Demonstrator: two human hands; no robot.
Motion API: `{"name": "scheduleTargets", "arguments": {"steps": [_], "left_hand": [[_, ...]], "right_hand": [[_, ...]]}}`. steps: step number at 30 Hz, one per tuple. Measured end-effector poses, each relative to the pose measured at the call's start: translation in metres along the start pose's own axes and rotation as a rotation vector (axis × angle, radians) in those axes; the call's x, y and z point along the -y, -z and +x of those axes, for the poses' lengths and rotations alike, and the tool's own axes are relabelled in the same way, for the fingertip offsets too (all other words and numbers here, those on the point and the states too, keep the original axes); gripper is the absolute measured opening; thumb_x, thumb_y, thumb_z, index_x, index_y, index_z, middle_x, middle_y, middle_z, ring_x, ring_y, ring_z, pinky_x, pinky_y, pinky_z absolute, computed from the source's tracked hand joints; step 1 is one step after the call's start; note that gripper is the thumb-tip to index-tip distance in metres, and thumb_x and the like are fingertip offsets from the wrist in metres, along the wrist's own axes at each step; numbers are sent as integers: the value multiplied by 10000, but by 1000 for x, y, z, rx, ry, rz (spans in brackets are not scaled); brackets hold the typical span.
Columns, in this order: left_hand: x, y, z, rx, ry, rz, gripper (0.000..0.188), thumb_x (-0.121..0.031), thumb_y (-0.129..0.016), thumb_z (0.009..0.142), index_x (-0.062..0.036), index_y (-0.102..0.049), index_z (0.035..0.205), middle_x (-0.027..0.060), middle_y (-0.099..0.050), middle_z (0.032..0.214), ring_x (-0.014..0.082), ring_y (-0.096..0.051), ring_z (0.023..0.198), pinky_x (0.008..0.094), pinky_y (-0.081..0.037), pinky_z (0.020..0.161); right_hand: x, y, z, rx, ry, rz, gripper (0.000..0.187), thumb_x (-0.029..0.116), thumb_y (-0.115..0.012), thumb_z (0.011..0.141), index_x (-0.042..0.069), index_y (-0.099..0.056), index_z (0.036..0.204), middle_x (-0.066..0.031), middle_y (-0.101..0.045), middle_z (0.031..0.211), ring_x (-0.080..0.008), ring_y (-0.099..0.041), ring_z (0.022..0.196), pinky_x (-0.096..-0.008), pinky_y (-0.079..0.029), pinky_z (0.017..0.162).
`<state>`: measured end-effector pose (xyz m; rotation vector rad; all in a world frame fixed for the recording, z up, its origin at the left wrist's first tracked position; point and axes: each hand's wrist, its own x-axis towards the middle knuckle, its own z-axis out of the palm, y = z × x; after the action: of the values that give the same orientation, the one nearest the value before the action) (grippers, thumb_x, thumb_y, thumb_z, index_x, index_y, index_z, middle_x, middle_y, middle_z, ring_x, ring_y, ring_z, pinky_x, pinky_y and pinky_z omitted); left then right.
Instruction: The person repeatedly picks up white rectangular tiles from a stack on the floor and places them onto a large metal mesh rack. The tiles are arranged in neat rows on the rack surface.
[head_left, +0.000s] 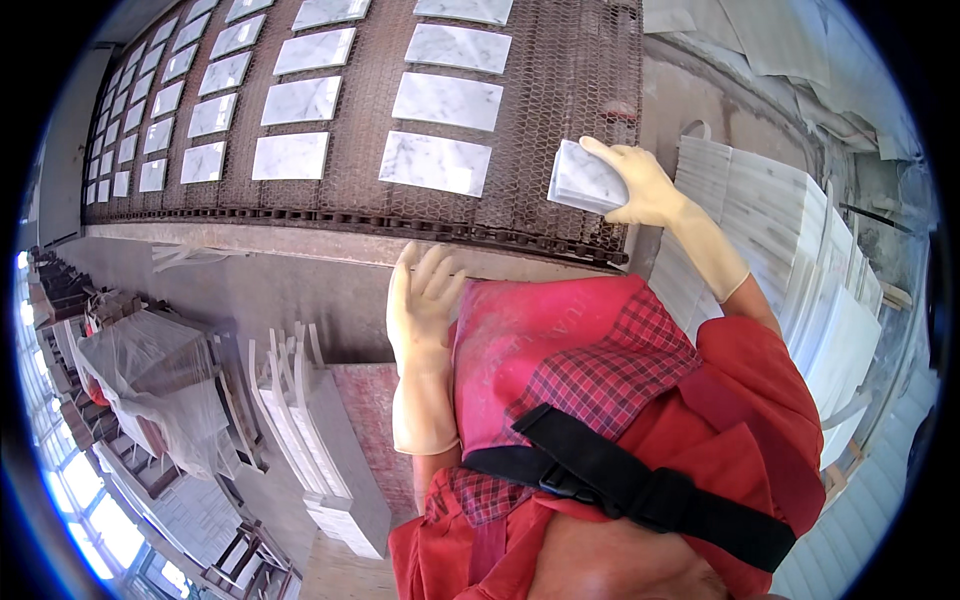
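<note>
My right hand (637, 180), in a cream rubber glove, grips a short stack of white marble tiles (582, 172) at its right side, thumb on top. The stack rests on or just above the brown wire-mesh conveyor belt (545, 110), near its right end; I cannot tell which. My left hand (425, 300), gloved alike, is held empty at the belt's near edge with its fingers stretched out. Grey-veined marble tiles (434, 163) lie flat on the belt in spaced rows, running away to the left.
A chain and metal rail (330, 219) run along the belt's near side. Pale slabs (755, 215) stand stacked on the right. White strips (305, 430) stand at lower left beside a reddish board (375, 415). Farther left, plastic sheeting (150, 375) covers a pile.
</note>
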<state>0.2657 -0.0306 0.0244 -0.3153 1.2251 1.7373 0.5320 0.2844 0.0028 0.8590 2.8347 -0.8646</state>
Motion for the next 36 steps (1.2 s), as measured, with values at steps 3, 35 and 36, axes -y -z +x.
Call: {"name": "scheduleTargets", "arguments": {"steps": [3,35,36], "left_hand": [[-3,12,6,-42,-44,-6,704,-454,-562,1130,-51,-402,1685,350,-429,1679,518,-439,1547,656,-427,1248],[20,18,1,-96,-50,-33,695,-448,-549,1136,-72,-382,1697,344,-414,1690,525,-438,1544,649,-413,1266],[22,18,0,-102,-40,-51,669,-430,-546,1144,-69,-398,1688,346,-423,1682,522,-444,1540,638,-423,1263]], "right_hand": [[-11,6,7,-123,26,0,1272,162,-1007,598,236,-384,1705,-210,-697,1253,-445,-663,1185,-512,-534,1071],[-83,54,78,-215,-25,-132,1157,131,-971,629,225,-464,1665,-177,-722,1300,-391,-692,1217,-470,-551,1106],[-86,57,84,-216,-63,-156,1154,128,-970,631,224,-466,1664,-175,-723,1289,-392,-693,1209,-471,-552,1102]]}}
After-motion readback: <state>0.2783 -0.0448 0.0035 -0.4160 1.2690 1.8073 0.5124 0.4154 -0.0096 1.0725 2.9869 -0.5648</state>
